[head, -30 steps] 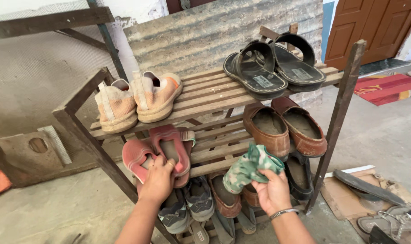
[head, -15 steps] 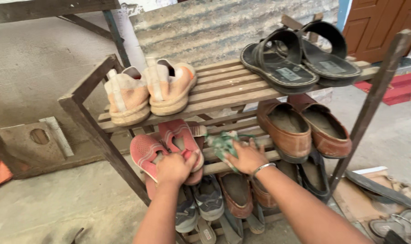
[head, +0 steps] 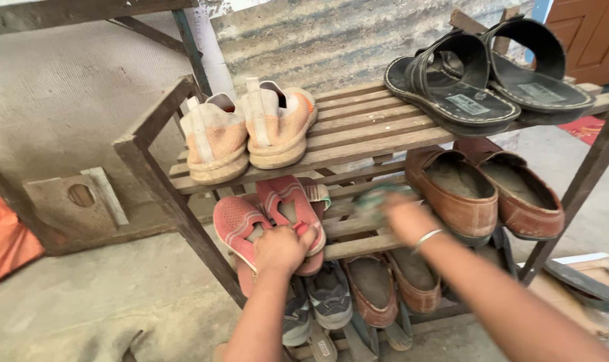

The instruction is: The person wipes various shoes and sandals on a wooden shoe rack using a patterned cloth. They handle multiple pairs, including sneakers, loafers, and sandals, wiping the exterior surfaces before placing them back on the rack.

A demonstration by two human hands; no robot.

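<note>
Right hand (head: 401,214) now deeper into rack (head: 358,127)

Two bare forearms, thin silver bangle (head: 428,236) on right wrist

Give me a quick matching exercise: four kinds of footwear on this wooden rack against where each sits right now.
Things:
1. black sandals
2. beige sneakers
3. brown loafers
4. pink shoes

Places:
A. middle shelf, left side, under the left hand
B. top shelf, right end
C. middle shelf, right side, beyond the right hand
D. top shelf, left end

Pairs: 1-B, 2-D, 3-C, 4-A
</note>
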